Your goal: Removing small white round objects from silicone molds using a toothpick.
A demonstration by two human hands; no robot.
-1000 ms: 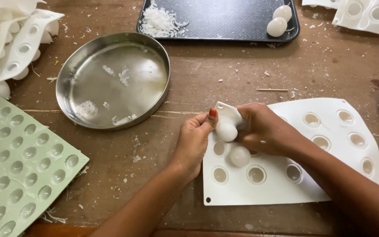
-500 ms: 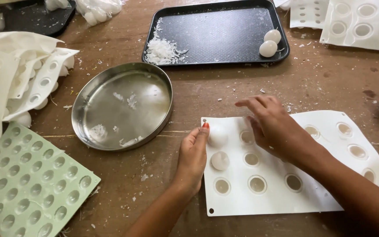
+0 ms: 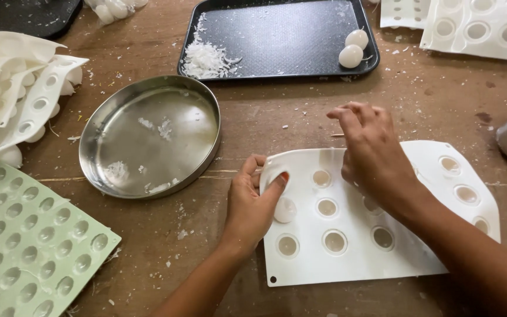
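The left hand pinches the near-left corner of the white mould, curling it up, thumb pressed beside a white ball half out of its cavity. The right hand hovers over the mould's far edge, fingers loosely bent, holding nothing that shows. Two balls lie on the black tray beside white shavings (so a few pieces seem already out). Most cavities in view look empty, and the steel pan holds only scraps.
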